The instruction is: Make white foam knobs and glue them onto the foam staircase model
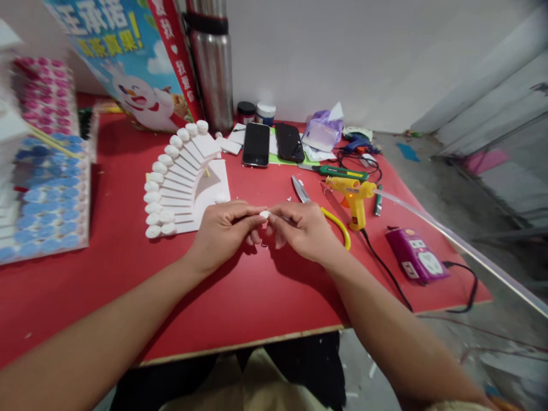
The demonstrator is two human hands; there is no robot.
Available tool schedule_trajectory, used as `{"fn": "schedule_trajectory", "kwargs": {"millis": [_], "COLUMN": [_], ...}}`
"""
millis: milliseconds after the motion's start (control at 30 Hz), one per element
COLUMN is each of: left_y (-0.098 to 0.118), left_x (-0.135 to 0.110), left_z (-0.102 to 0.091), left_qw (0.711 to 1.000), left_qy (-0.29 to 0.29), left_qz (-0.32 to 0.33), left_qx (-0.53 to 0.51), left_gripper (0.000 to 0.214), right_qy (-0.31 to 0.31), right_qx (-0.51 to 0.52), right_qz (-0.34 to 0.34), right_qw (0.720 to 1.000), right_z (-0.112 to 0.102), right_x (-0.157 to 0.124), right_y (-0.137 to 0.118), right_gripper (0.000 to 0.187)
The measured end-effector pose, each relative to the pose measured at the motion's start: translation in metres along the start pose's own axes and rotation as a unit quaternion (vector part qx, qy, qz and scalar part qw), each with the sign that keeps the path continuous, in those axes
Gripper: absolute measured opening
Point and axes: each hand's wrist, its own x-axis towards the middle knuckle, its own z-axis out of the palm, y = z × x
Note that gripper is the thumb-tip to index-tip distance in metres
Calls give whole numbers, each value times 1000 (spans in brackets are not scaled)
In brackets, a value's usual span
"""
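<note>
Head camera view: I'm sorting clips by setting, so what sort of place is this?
Probably a home craft workbench. A red table carries a yellow glue gun and a white foam staircase model, and both hands pinch a small white piece.

small piece (265, 214) pinched in the fingers (256, 212): white, matt, foam-like | tabletop (240, 297) under the fingers: red, smooth, low sheen, raw wood edge | stair model (184, 180) left of the fingers: matt white foam board | glue gun (353, 197) right of them: glossy yellow plastic | flask (212, 68) beyond them: brushed metal | phones (256, 144): glossy black glass
</note>
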Motion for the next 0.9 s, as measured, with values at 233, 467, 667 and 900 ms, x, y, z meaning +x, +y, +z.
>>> {"fn": "schedule_trajectory", "kwargs": {"millis": [233, 467, 667, 900], "left_y": [-2, -2, 3, 2], "left_x": [3, 7, 6, 2], "left_z": [-2, -3, 0, 8], "left_qw": [999, 991, 999, 999], "left_qy": [-37, -9, -10, -30], "left_qz": [13, 65, 3, -42], "left_qx": [37, 113, 44, -6], "left_gripper": [24, 23, 23, 22], "right_qy": [17, 58, 88, 106], "right_qx": [-73, -111, -146, -229], "right_qz": [-40, 11, -21, -60], "right_qw": [996, 992, 985, 966], "right_z": [0, 0, -1, 4], "right_x": [1, 2, 1, -2], "right_y": [0, 2, -1, 1], "right_gripper": [28, 28, 22, 22]}}
